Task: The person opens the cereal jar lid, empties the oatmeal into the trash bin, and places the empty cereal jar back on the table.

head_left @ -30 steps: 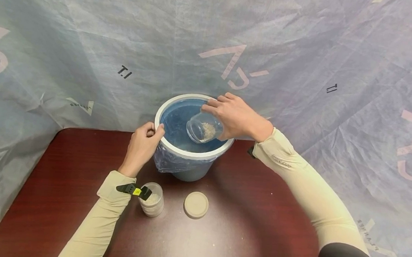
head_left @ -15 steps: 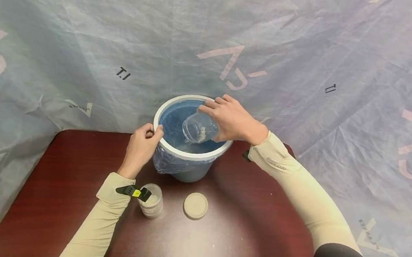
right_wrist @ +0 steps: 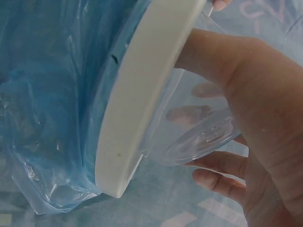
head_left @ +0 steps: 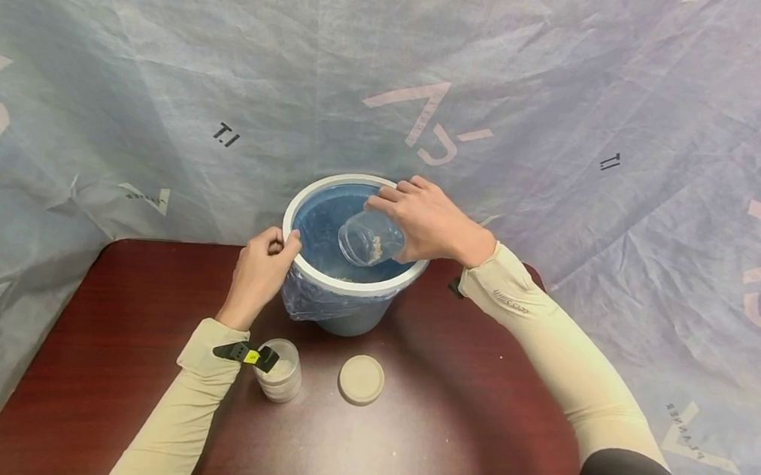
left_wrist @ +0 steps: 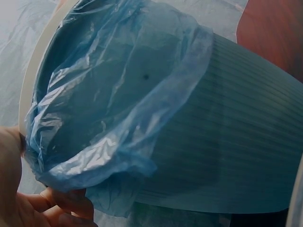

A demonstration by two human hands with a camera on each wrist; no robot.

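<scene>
My right hand [head_left: 431, 223] grips a clear plastic cup [head_left: 361, 240] tilted over the mouth of a waste bin, its opening to the left. A small clump of pale flakes [head_left: 375, 250] clings inside the cup. The right wrist view shows fingers curled round the cup [right_wrist: 189, 142] beside the bin's white rim [right_wrist: 137, 99]. My left hand [head_left: 258, 276] pinches the bin's rim [head_left: 342, 287] at its left side, thumb on top and fingers below. A blue plastic liner [left_wrist: 118, 94] folds over the rim and hangs outside the ribbed bin [left_wrist: 236, 132].
In front of the bin stands a clear jar [head_left: 280, 387] of white grains, partly behind the left wrist strap. Beside it lies a round beige lid [head_left: 361, 379]. A few crumbs dot the dark red table [head_left: 475, 397]. Grey sheeting [head_left: 162, 98] hangs behind.
The cup has moved slightly left and tipped further. Much of its pale flaky content has dropped into the bin, leaving a smaller clump. The left hand keeps its place on the rim.
</scene>
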